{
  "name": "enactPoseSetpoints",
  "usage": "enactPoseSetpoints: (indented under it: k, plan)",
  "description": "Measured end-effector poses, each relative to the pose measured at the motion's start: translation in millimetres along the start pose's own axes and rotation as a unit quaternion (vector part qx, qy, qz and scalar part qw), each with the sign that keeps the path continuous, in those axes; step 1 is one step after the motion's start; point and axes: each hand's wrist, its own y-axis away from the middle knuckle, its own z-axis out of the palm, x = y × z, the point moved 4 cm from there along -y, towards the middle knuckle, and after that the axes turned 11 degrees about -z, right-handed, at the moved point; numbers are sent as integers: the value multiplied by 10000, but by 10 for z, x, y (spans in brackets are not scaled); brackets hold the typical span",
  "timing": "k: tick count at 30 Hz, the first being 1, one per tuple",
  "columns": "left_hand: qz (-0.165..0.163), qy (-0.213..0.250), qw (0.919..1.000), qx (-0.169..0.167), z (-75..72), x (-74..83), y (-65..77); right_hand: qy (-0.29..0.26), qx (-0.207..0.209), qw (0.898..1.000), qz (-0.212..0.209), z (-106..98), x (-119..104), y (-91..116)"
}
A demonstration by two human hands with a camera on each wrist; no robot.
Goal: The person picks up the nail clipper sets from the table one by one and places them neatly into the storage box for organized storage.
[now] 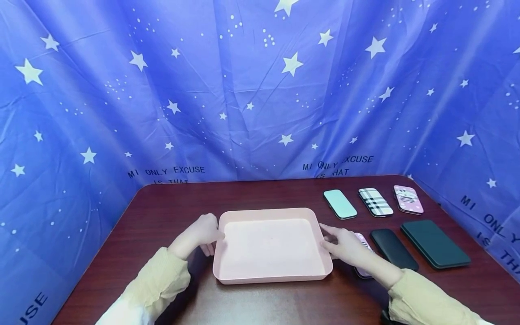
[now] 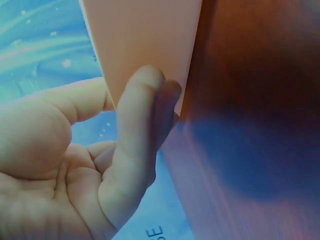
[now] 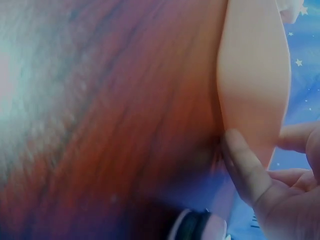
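A shallow pale pink tray (image 1: 270,276) lies in the middle of the table, its inside bare. My left hand (image 1: 205,232) holds its left side, thumb over the rim and fingers against the outer wall. In the left wrist view, the fingers (image 2: 142,95) press on that wall (image 2: 145,35). On the opposite side my right hand (image 1: 343,243) pinches the tray's wall, with the thumb at the rim. The right wrist view shows a fingertip (image 3: 237,145) low on the outer wall (image 3: 252,75). A pink patterned flat case (image 1: 363,272) is partly hidden beneath the right hand and forearm.
To the right on the dark red table (image 1: 260,307) lie a mint case (image 1: 340,204), a plaid case (image 1: 375,201), a pink patterned case (image 1: 408,199), a black case (image 1: 393,248) and a larger dark green case (image 1: 435,243). A blue star-printed curtain (image 1: 243,90) surrounds the table.
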Motion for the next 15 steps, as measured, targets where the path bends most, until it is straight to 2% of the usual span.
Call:
enactPoseSetpoints:
  k: [3, 6, 8, 10, 13, 15]
  plan:
    - [-221, 210, 9995, -80, -32, 24, -117, -350, -73, 9993, 51, -72, -20, 17]
    - [-325, 372, 9987, -126, -51, 48, -196, -95, -125, 9998, -98, -220, -82, 51]
    - [-327, 428, 9984, -140, -58, 61, -238, 611, -157, 9975, -319, -358, -122, 77]
    - [-307, 378, 9987, -139, -69, 71, -264, 1469, -166, 9879, -474, -506, -138, 104]
    - [-310, 229, 9992, -116, -62, 84, -302, 2531, -266, 9662, -415, -731, -95, 150]
    - [-289, 16, 9996, -47, -62, 92, -323, 2795, -402, 9591, -222, -841, -25, 173]
